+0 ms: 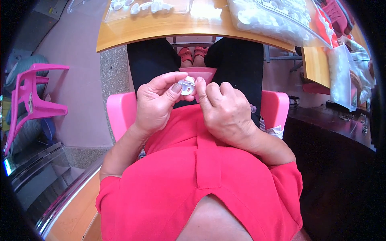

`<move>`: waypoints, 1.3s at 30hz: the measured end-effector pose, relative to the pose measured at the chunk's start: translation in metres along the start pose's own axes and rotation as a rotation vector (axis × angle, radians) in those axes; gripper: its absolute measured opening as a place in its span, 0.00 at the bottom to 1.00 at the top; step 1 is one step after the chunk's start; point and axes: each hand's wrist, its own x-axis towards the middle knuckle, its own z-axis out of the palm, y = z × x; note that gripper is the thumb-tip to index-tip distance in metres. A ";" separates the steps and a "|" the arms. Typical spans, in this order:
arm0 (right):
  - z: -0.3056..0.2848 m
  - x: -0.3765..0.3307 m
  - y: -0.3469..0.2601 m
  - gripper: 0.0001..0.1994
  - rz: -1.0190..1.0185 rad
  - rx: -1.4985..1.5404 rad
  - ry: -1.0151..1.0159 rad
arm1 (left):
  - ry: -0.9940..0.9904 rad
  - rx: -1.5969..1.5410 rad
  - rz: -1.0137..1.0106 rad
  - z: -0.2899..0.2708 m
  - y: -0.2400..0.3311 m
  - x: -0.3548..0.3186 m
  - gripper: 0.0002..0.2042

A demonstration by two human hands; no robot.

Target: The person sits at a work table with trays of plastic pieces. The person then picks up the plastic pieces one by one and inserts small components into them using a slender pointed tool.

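Note:
Above my lap, my left hand (pixel 159 98) pinches a small round white plastic part (pixel 187 86) between thumb and fingers. The part has a raised, box-like middle with openings in it. My right hand (pixel 227 108) comes in from the other side, its index fingertip at the part's right edge. The other right fingers are curled in, and the palm is hidden. A bit of clear plastic (pixel 253 108) shows by the outer side of the right hand; whether the hand grips it is hard to see.
Ahead is a wooden table (pixel 161 34). A clear tray (pixel 179 9) with several white parts stands at its left, and a bin heaped with white parts (pixel 277 20) at its right. A pink chair (pixel 36 96) stands left. Another person's hand (pixel 356 80) shows far right by a clear bag (pixel 341 76).

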 end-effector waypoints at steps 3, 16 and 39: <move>0.005 0.000 0.000 0.20 -0.023 -0.046 0.033 | 0.001 -0.004 0.014 0.000 -0.001 0.000 0.12; 0.004 0.005 0.001 0.21 0.029 0.139 0.061 | 0.027 -0.099 0.052 0.002 0.004 0.000 0.13; -0.005 0.003 0.007 0.14 -0.148 -0.083 -0.060 | -0.025 0.078 0.012 -0.003 0.002 0.003 0.11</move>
